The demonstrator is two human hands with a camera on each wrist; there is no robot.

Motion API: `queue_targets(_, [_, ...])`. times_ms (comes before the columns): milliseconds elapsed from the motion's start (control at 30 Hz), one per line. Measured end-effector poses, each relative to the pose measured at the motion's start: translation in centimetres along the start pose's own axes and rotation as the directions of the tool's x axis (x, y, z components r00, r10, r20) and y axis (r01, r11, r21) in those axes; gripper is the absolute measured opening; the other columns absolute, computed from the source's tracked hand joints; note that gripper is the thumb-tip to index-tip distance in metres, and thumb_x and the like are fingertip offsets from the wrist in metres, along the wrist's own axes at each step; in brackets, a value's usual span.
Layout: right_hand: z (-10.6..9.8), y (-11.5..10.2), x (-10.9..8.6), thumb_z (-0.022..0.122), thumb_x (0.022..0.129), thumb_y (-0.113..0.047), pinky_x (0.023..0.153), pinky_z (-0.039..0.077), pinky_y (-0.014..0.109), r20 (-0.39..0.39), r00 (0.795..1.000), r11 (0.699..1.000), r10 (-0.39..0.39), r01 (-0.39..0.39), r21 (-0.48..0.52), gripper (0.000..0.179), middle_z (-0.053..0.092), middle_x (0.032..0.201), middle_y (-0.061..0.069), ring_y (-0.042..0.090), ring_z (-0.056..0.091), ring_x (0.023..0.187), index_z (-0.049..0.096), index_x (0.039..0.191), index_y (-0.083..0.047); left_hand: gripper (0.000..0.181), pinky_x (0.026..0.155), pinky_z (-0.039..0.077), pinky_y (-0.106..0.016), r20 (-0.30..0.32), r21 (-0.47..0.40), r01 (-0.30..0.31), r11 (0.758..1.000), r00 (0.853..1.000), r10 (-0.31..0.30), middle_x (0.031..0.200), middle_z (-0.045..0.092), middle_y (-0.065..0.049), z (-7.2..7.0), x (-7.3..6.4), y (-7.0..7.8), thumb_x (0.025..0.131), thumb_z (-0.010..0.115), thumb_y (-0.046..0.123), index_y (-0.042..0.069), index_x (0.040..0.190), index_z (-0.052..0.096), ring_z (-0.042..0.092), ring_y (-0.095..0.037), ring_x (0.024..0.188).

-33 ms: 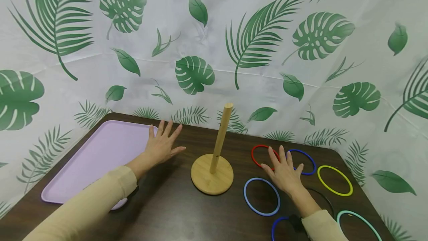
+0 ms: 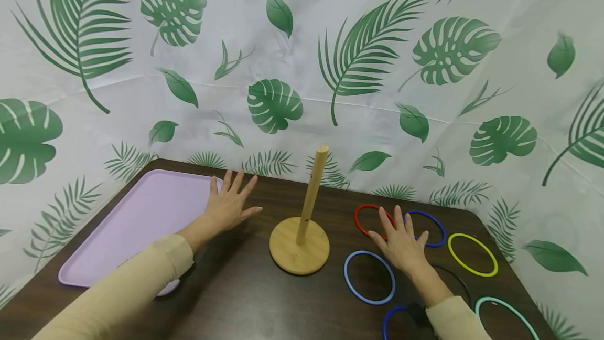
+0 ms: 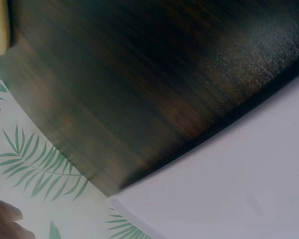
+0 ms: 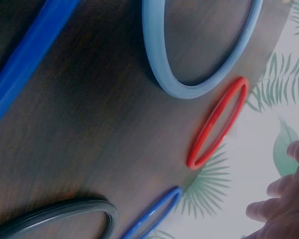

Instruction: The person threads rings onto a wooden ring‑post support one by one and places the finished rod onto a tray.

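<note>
My left hand point(image 2: 227, 205) is spread above the right edge of a lilac tray point(image 2: 165, 203), holding nothing. My right hand point(image 2: 402, 241) hovers with fingers spread over the rings at the right, also holding nothing. Between the hands stands a wooden peg point(image 2: 312, 193) on a round wooden base point(image 2: 288, 251), with no ring on it. Around the right hand lie a red ring point(image 2: 357, 219), a blue ring point(image 2: 442, 230), a light blue ring point(image 2: 346, 279) and a yellow ring point(image 2: 473, 273). A black ring point(image 4: 65, 206) is partly hidden by the right forearm in the head view.
A mint green ring point(image 2: 507, 303) and another blue ring point(image 2: 387, 321) lie nearer the front, both cut off by the frame. The dark wooden table point(image 2: 226, 298) ends at the back against a white curtain point(image 2: 292, 56) printed with green leaves.
</note>
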State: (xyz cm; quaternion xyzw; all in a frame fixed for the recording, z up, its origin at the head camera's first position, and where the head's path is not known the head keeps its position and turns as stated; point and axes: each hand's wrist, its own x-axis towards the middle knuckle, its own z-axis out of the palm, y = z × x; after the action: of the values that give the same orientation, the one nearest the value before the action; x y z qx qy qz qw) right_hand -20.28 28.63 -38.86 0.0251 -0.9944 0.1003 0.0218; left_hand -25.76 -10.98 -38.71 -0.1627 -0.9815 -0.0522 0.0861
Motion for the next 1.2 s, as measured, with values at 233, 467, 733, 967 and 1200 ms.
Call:
queue_targets(233, [-0.2,0.2,-0.4,0.045,0.095,-0.050,0.095,-0.003,0.082,0.003,1.000,1.000,0.003,-0.003,-0.002,0.073,0.003,0.153,0.028,0.051,0.003,0.138,0.018,0.151,-0.012,0.078,0.107,0.010,-0.072,-0.007,0.004,-0.001,1.000,1.000,0.001,0.153,0.020,-0.023,0.0,-0.1,0.1,0.089,0.052,0.056,0.015,0.150,0.026,0.010,-0.045,0.141])
queue_targets(467, [-0.5,0.4,-0.8,0.043,0.095,-0.051,0.095,0.001,0.082,-0.011,1.000,1.000,-0.022,0.022,0.018,0.073,0.006,0.152,0.030,0.051,0.006,0.138,0.020,0.150,-0.010,0.078,0.107,0.016,-0.070,-0.026,-0.096,-0.025,0.995,0.999,0.022,0.151,0.022,-0.025,0.2,-0.6,0.1,0.089,0.054,0.053,0.012,0.149,0.027,0.014,-0.047,0.139])
queue_targets(733, [-0.7,1.3,-1.8,0.058,0.093,-0.032,0.090,0.030,0.078,-0.136,0.982,0.991,-0.128,0.132,0.018,0.063,0.028,0.143,0.036,0.058,0.034,0.122,0.034,0.144,-0.002,0.084,0.105,0.035,-0.058,-0.036,-0.536,-0.191,0.822,0.978,0.204,0.145,0.035,-0.028,0.6,-1.3,1.0,0.082,0.072,0.034,0.000,0.145,0.030,0.035,-0.045,0.132])
queue_targets(967, [-0.4,2.0,-2.6,0.073,0.080,-0.011,0.080,0.050,0.057,-0.255,0.934,0.957,-0.251,0.279,0.082,0.052,0.057,0.113,0.028,0.044,0.056,0.100,0.055,0.127,0.003,0.085,0.102,0.042,-0.052,-0.037,-0.652,-0.260,0.712,0.949,0.313,0.140,0.044,-0.024,2.0,-2.0,2.0,0.079,0.075,0.033,-0.003,0.143,0.033,0.045,-0.038,0.126])
queue_targets(1200, [0.0,2.6,-3.1,0.077,0.073,-0.004,0.066,0.055,0.037,-0.251,0.934,0.945,-0.253,0.295,0.144,0.041,0.063,0.092,0.010,0.023,0.063,0.079,0.065,0.113,-0.002,0.084,0.104,0.038,-0.053,-0.010,-0.703,-0.240,0.670,0.944,0.329,0.140,0.044,-0.024,3.4,-2.2,2.6,0.077,0.076,0.034,-0.004,0.141,0.037,0.042,-0.038,0.128])
